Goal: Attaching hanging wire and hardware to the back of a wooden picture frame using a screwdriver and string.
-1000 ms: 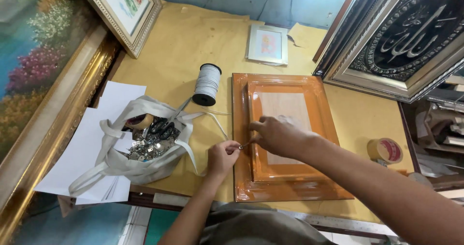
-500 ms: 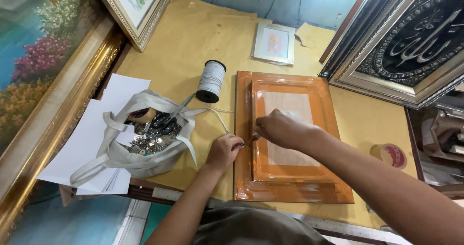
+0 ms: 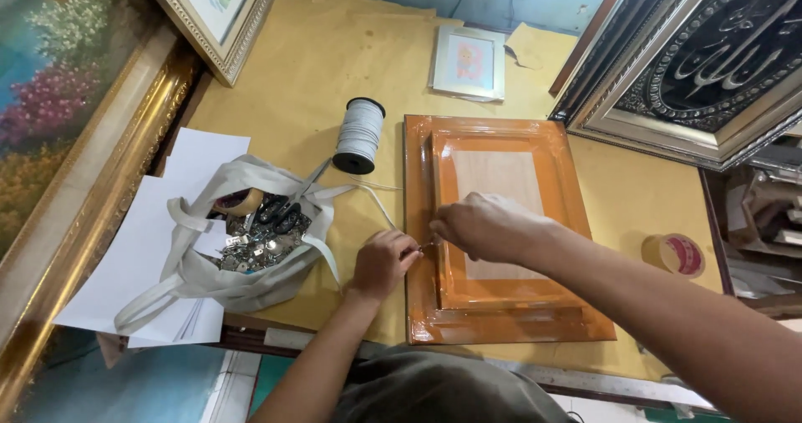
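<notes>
Little change vs half second ago: both hands stay at frame's left rail, view shifted slightly. Grey cloth bag (image 3: 242, 256), soft, crumpled, full of shiny metal bits. Grey cord spool (image 3: 359, 136), cylindrical, upright on desk (image 3: 334, 64). Left hand (image 3: 382, 262) fingers pinched on small metal hanger (image 3: 425, 245). Right hand (image 3: 480, 225) fingers closed over it; grip unclear. Orange frame (image 3: 501, 306), glossy, rectangular, flat on desk.

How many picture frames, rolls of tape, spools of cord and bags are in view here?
Picture frames: 5, namely the orange frame, small white frame, gold frame, cream frame, silver frame
Tape rolls: 2
Cord spools: 1
Bags: 1
Total: 9
</notes>
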